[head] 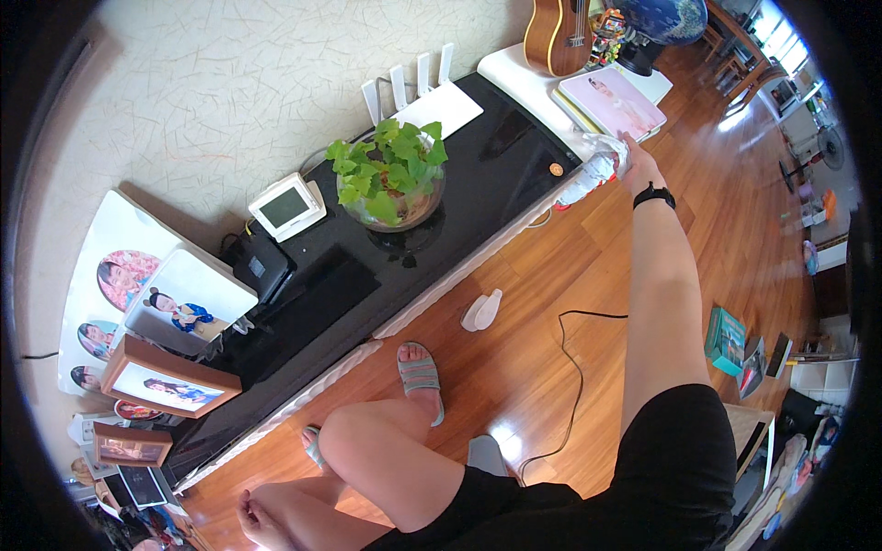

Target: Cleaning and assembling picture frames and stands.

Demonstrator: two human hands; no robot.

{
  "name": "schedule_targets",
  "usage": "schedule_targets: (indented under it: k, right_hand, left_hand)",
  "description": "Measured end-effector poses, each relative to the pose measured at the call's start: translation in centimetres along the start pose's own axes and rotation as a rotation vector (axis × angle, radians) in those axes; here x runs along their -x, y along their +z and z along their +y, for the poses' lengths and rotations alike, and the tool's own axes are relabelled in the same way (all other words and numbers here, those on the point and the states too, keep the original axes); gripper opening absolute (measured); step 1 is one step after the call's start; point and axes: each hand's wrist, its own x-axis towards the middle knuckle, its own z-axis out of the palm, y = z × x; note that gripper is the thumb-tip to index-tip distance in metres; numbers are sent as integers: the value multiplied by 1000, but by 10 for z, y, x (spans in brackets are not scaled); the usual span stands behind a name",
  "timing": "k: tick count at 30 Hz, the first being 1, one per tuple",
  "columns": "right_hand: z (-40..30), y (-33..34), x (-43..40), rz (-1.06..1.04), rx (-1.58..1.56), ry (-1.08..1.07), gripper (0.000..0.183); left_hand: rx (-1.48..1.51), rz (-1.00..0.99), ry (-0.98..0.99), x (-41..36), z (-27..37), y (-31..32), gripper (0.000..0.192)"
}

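Observation:
At the end of my outstretched arm, a black watch on its wrist, my right hand (635, 160) grips the top of a crinkled silvery plastic package (591, 175) with bits of red. The package hangs by the front edge of a black glossy cabinet top (475, 186). Just beyond my fingers lies a pink photo album (610, 100) on a small stack. My left hand (258, 520) rests near my knee at the bottom left, with its fingers curled and nothing visible in them; part of it is cut off by the frame.
Along the cabinet stand a leafy plant in a glass bowl (389, 179), a white router (441, 110), a small white display (286, 206) and framed photos (172, 379). A ukulele (559, 34) leans behind the album. On the wooden floor are a white object (481, 310) and a black cable (575, 365).

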Motion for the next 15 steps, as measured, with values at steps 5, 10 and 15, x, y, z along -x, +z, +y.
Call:
schedule_targets:
  k: [5,10,15]
  right_hand:
    - [-18,-10,-29,-83,-151,-103,22]
    - [-42,-9,-11,-251,-325,-274,22]
    - [-12,-19,87,-386,-335,-285,24]
  left_hand:
    - [40,-13,-31,-1,10,13,25]
    - [30,-22,99,-6,9,15,23]
    - [158,43,77,5,21,7,22]
